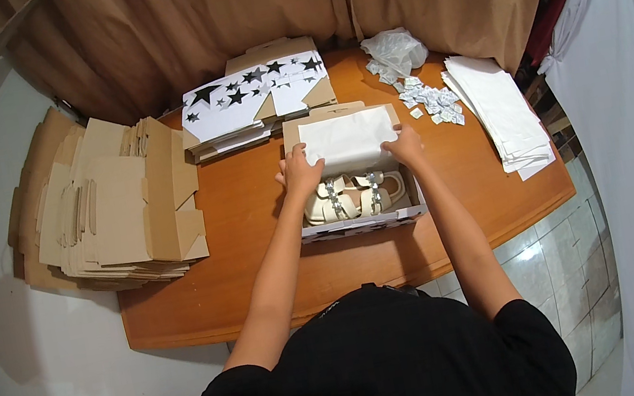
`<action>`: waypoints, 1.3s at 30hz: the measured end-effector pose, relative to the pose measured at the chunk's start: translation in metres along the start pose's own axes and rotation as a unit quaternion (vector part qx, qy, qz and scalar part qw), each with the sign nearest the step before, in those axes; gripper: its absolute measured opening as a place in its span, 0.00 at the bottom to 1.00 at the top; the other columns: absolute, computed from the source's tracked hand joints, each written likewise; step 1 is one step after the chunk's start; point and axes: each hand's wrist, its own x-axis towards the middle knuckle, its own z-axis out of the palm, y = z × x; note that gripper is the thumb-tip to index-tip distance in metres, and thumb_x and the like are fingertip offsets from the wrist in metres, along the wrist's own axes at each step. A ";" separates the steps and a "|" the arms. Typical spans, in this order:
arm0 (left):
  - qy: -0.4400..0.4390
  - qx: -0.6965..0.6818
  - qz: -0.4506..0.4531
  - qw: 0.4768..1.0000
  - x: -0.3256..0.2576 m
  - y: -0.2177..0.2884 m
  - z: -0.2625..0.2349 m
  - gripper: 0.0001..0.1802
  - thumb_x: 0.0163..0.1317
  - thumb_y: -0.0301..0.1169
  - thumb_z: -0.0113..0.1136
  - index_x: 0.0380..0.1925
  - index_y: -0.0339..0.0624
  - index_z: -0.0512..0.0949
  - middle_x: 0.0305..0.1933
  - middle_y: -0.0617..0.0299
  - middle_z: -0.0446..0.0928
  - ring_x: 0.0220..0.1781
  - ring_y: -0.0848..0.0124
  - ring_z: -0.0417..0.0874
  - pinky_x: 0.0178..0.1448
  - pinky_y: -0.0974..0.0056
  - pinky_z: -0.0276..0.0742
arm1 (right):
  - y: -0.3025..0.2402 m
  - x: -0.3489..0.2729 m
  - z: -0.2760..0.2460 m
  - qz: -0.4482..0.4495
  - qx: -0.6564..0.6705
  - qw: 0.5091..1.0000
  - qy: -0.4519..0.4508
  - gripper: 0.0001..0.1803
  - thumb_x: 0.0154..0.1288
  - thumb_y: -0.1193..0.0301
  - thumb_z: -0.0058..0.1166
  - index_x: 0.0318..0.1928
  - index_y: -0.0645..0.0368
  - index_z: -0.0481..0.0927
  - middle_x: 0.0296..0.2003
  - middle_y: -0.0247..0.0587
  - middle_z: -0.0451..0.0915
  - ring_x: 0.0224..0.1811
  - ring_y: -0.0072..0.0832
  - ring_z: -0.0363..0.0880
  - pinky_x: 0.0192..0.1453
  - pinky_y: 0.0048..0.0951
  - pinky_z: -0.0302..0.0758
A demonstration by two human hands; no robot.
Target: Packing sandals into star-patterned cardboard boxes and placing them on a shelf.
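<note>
An open shoe box sits at the middle of the wooden table, and a pair of cream sandals already lies inside it, side by side, toes toward the person. A white sheet of tissue paper covers the far half of the box, toward 12 o'clock; the near half, with the sandals, is uncovered. So the shoes look packed and the paper only partly laid over them. I see no lid on this box, so closing seems to remain, as far as I can judge.

The left hand pinches the tissue paper at its near left corner, fingers curled over the edge. The right hand pinches the near right corner in the same way. Both rest just above the sandals' heel straps.

At 12 o'clock from the box lies a pile of flat white box lids with black stars. At 9 o'clock a big stack of flattened brown cardboard hangs over the table's left end. At 3 o'clock a stack of white paper sheets lies ready, and between it and the box, toward 1 o'clock, small white packets are scattered beside a crumpled clear plastic bag; I cannot tell whether anything is left in the bag.
</note>
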 end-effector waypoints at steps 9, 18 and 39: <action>0.030 -0.174 0.000 0.984 0.021 -0.027 0.016 0.41 0.37 0.30 0.70 0.55 0.46 0.62 0.50 0.53 0.74 0.53 0.57 0.74 0.55 0.53 0.66 | 0.036 -0.007 -0.006 -0.129 0.300 0.945 -0.021 0.11 0.46 0.79 0.62 0.34 0.64 0.78 0.24 0.35 0.78 0.26 0.18 0.75 0.31 0.19 0.71; -0.042 -0.296 0.005 0.954 0.011 -0.001 -0.003 0.12 0.49 0.17 0.58 0.36 0.34 0.76 0.33 0.56 0.80 0.33 0.70 0.81 0.36 0.68 0.76 | 0.063 -0.020 -0.021 -0.170 0.333 0.927 0.030 0.07 0.48 0.77 0.61 0.29 0.66 0.78 0.30 0.36 0.76 0.24 0.17 0.72 0.28 0.20 0.68; -0.056 -0.503 -0.033 0.862 -0.044 -0.029 -0.020 0.25 0.43 0.12 0.63 0.45 0.32 0.71 0.42 0.56 0.74 0.41 0.71 0.77 0.44 0.71 0.77 | 0.039 -0.054 -0.049 0.067 0.432 0.880 -0.185 0.22 0.55 0.69 0.58 0.48 0.64 0.69 0.21 0.32 0.72 0.19 0.19 0.73 0.20 0.19 0.68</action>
